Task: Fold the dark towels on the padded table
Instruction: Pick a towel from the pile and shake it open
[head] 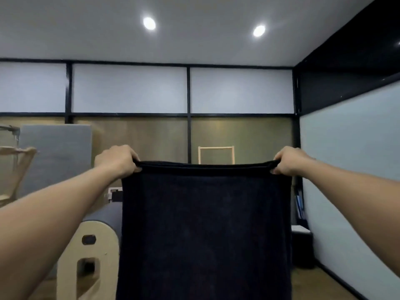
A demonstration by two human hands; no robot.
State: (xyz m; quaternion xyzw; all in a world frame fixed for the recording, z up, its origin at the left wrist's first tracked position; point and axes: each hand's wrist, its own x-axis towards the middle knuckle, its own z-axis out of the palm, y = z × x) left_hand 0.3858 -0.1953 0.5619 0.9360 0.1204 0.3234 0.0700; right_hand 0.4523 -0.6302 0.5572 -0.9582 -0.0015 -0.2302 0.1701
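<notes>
head view: the dark towel (203, 230) hangs upright in mid-air, stretched flat between both raised arms. the left hand (116, 160) grips its top left corner with curled fingers (136, 169); the right hand (289, 161) grips the top right corner likewise. behind it stand a rounded wooden barrel (95, 252) and a pale wooden frame (216, 154). two ceiling lights (149, 23) glow above.

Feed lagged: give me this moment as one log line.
towel: hanging, spread | left hand: grips top corner | right hand: grips top corner
</notes>
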